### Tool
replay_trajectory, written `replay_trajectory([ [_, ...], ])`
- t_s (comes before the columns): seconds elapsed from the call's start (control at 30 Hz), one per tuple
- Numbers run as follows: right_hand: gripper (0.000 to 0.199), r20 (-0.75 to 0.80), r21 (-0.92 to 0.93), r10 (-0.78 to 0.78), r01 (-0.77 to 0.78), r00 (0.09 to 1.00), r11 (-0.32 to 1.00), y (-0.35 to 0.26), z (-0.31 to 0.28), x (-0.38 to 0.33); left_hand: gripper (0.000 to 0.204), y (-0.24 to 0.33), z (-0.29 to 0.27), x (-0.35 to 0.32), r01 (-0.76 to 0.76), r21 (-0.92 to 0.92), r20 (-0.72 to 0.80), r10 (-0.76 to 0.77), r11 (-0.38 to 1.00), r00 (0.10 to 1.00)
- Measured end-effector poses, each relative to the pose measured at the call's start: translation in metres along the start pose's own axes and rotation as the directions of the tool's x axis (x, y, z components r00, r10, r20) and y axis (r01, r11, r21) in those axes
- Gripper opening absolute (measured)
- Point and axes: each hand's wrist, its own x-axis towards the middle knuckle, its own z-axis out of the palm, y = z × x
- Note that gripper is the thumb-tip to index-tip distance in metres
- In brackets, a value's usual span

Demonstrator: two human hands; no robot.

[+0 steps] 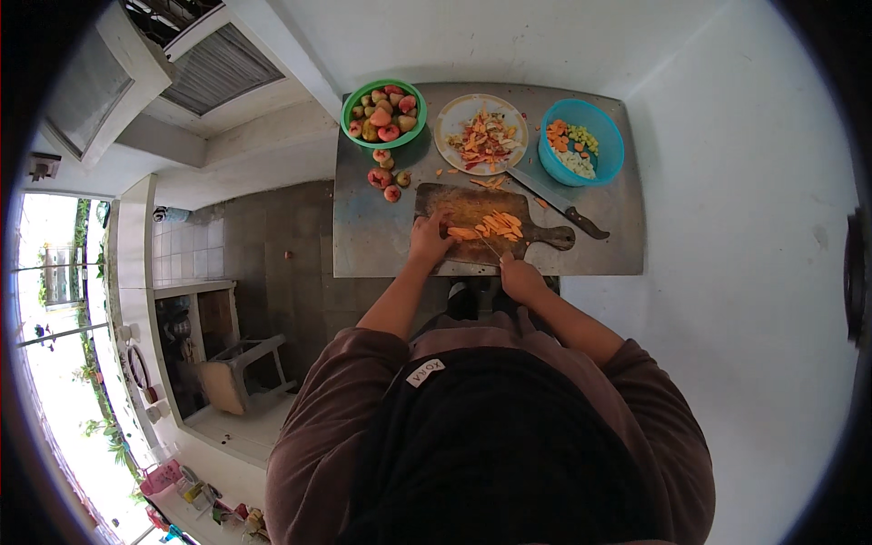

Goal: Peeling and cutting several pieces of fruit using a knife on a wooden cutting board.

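On the dark wooden cutting board (446,202), orange carrot sticks (501,223) lie in a loose pile. My left hand (430,241) presses its bent fingers on a carrot piece (462,233) at the board's left part. Closed around the handle of a small knife, my right hand (522,278) is at the front edge of the board. The thin knife blade (491,246) points up and left, beside the carrot under my left fingertips. Its handle is mostly hidden in my grip.
A large knife (582,221) rests behind the board, near a plate of peelings (444,133). A blue bowl (615,150) with cut vegetables stands at the right. At the left are a green basket (348,116) of reddish fruit and several loose fruits (379,178), all on the metal table (618,245).
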Motion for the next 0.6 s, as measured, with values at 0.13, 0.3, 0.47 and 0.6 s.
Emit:
replay_trajectory([
  [0.13, 0.022, 0.027, -0.048, 0.018, -0.017, 0.999, 0.999, 0.002, 0.0, 0.01, 0.059, -0.002, -0.001, 0.006, -0.046, 0.095, -0.014, 0.048, 0.994, 0.999],
  [0.3, 0.024, -0.01, 0.013, -0.049, 0.049, 0.999, 0.999, 0.011, 0.008, 0.009, 0.058, 0.001, -0.007, 0.004, -0.024, 0.051, 0.082, 0.02, 0.998, 0.996],
  [0.47, 0.022, -0.026, 0.128, -0.083, 0.086, 0.996, 0.988, 0.028, 0.014, -0.005, 0.053, 0.004, -0.005, 0.0, 0.009, 0.045, 0.017, -0.01, 0.999, 1.0],
  [0.6, 0.022, -0.034, 0.044, -0.024, 0.026, 0.999, 0.999, 0.019, 0.008, -0.003, 0.045, 0.003, -0.009, -0.004, -0.028, -0.018, 0.02, 0.029, 0.999, 0.999],
])
